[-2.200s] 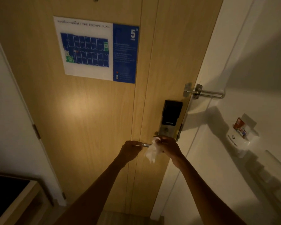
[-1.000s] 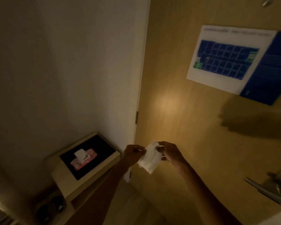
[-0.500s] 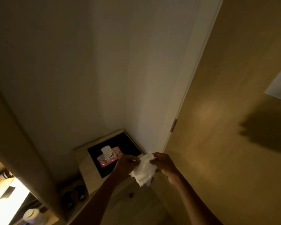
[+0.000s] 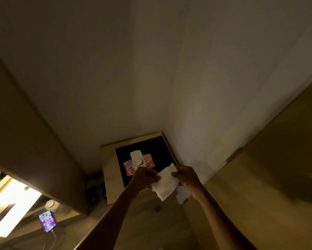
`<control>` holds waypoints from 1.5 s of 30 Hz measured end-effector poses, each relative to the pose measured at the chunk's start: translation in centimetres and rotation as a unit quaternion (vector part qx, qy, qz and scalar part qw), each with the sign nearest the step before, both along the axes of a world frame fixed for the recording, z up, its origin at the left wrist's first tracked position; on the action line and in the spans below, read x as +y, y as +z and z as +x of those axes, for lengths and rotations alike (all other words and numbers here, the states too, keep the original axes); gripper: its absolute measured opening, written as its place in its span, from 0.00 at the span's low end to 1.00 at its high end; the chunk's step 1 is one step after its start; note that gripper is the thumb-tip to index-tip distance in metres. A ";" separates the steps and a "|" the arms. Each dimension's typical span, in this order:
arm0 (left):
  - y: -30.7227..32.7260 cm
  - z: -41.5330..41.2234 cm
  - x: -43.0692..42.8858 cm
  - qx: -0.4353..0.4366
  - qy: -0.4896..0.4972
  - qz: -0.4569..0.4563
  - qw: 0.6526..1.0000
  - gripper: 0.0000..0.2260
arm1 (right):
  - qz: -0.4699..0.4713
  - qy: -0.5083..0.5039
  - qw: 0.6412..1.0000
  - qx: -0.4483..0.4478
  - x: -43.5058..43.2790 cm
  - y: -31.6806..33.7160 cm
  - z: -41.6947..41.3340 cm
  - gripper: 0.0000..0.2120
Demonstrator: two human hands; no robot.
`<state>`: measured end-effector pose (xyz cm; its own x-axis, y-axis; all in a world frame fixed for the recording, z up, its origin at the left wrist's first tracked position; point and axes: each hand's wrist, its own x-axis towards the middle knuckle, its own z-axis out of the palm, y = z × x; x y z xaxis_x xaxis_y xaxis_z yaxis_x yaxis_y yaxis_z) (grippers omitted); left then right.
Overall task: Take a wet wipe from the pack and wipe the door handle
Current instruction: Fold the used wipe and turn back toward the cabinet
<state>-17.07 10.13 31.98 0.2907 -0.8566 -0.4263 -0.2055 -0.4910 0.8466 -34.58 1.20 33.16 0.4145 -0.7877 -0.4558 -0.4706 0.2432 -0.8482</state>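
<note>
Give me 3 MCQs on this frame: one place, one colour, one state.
1. Where is the wipe pack?
A. on the floor
B. on the dark top of the small cabinet
C. hanging on the door

2. What colour is the pack's wrapper?
A. pink
B. green
C. blue

3. How is the wipe held?
A. left hand only
B. lying loose on the cabinet
C. between both hands

Key:
1 B, the pack sits on the black panel by the wall corner.
2 A, pink shows either side of its white flap.
3 C, the left hand and right hand each pinch a side, with the wipe hanging between them.
</note>
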 end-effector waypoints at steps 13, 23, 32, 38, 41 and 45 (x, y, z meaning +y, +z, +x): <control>-10.2 2.3 -9.9 -0.006 0.087 0.059 0.994 0.10 | -0.010 0.046 0.994 0.098 -11.7 -9.5 3.6 0.12; -20.0 5.3 -17.2 -0.050 0.109 0.112 0.986 0.09 | -0.060 0.100 0.972 0.204 -18.3 -19.1 8.0 0.09; -28.6 7.4 -23.3 -0.113 0.058 0.125 0.984 0.08 | -0.109 0.154 0.946 0.264 -22.8 -28.4 10.4 0.15; -32.8 8.3 -26.7 -0.149 0.046 0.114 0.981 0.08 | -0.124 0.126 0.943 0.281 -25.5 -33.1 11.4 0.18; -33.5 8.7 -27.0 -0.162 0.038 0.111 0.980 0.07 | -0.132 0.155 0.934 0.292 -26.0 -34.3 11.6 0.19; -32.6 9.4 -26.7 -0.152 0.097 0.090 0.980 0.07 | -0.153 0.158 0.932 0.288 -25.8 -34.5 11.5 0.13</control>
